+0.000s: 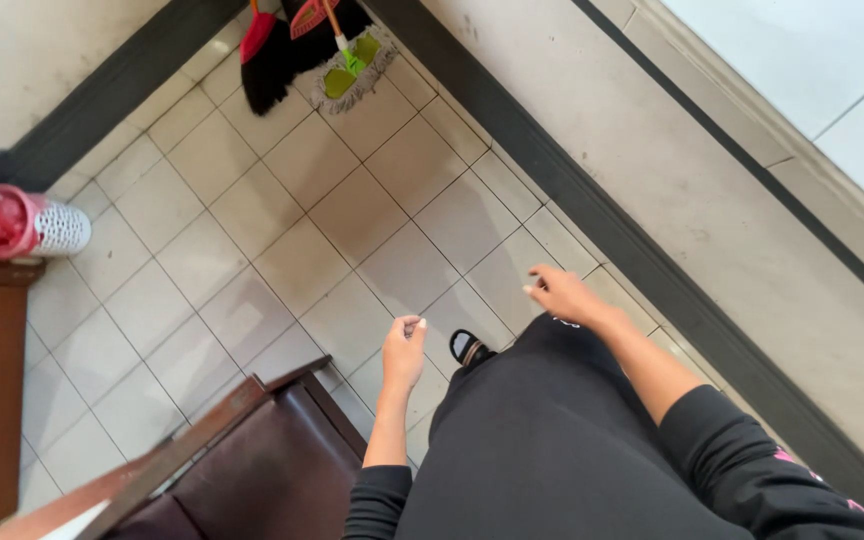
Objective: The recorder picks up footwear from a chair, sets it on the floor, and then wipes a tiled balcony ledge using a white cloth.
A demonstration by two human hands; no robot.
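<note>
Both hands hung empty: left hand [404,350] loosely curled, right hand [564,296] with fingers [540,280] apart. The mop [350,72] and broom [264,62] stood well ahead of them, so a firm grip on a handle looked wise.

The person wears a black long-sleeved top; both sleeves are pushed up toward the elbow, leaving the forearms bare. The right sleeve [742,460] shows a small pink marking near its lower edge, perhaps part of a print, though too little of it shows to tell its shape. The left sleeve [377,500] is plain black with a bunched cuff. Below the top hangs a long black garment [542,440], smooth and matte, likely a skirt or wide trousers. One foot shows at its hem in a black open sandal [469,348] with a broad strap. The left hand [404,350] and the right hand [564,295] are bare, with no rings or watch in sight.
</note>
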